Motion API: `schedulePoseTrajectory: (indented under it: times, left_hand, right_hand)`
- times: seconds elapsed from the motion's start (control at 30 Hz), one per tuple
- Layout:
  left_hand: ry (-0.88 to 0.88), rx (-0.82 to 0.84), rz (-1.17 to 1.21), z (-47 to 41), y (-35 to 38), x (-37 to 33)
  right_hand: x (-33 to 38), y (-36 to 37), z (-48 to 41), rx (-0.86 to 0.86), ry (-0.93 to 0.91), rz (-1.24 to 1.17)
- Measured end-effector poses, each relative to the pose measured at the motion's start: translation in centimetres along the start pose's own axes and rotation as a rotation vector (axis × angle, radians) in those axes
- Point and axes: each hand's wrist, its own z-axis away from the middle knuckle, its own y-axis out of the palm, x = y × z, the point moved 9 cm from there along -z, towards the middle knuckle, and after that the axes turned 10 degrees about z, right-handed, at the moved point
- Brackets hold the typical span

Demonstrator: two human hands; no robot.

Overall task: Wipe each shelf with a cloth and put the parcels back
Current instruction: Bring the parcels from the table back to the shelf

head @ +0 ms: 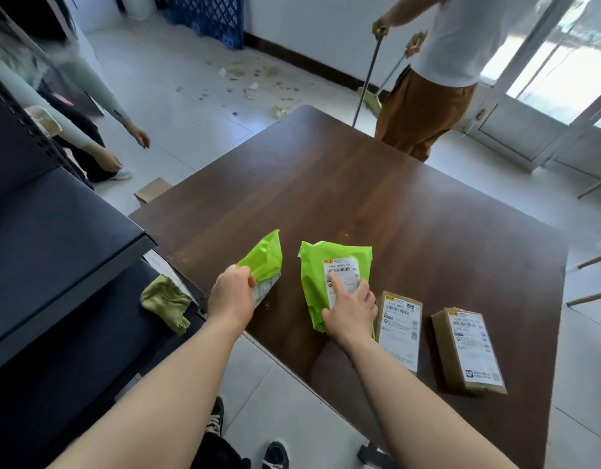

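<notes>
In the head view, the left hand [231, 292] has its fingers [249, 279] curled and clamped on the near end of the left green bag [265, 257]. The bag juts out beyond the knuckles, over the near left edge of the brown worktop [360, 198]. The right hand [351, 309] grips the near end of the right green bag [312, 275], with the thumb hooked round its left edge and the index finger laid straight on its white barcode label. This bag sits tilted at the near middle of the worktop. Both bags are bright green, crumpled plastic mailers with printed labels. Just right of them the left box [398, 330] and right box [468, 350] lie flat, both brown cardboard with white labels facing up. That makes two green bags, two boxes and one yellow-green cloth [163, 301], which lies bunched on the dark shelf [55, 238] at the left.
</notes>
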Motion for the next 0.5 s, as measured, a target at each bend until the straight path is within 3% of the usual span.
schedulePoseTrajectory:
  times: [0.3, 0.43, 0.5]
  left_hand:
    - [-0.209, -0.131, 0.329, 0.5, -1.5, 2.9]
    - [-0.291, -0.182, 0.338, 1.3, -2.5, 4.9]
    - [-0.235, -0.212, 0.304, 1.9, -2.9, 5.3]
  right_hand:
    - [0.7, 0.7, 1.5, 0.048, -0.033, -0.008]
    - [2.0, 0.7, 2.2, 0.034, -0.067, -0.014]
    - [2.6, 0.8, 2.7, 0.016, -0.08, 0.004]
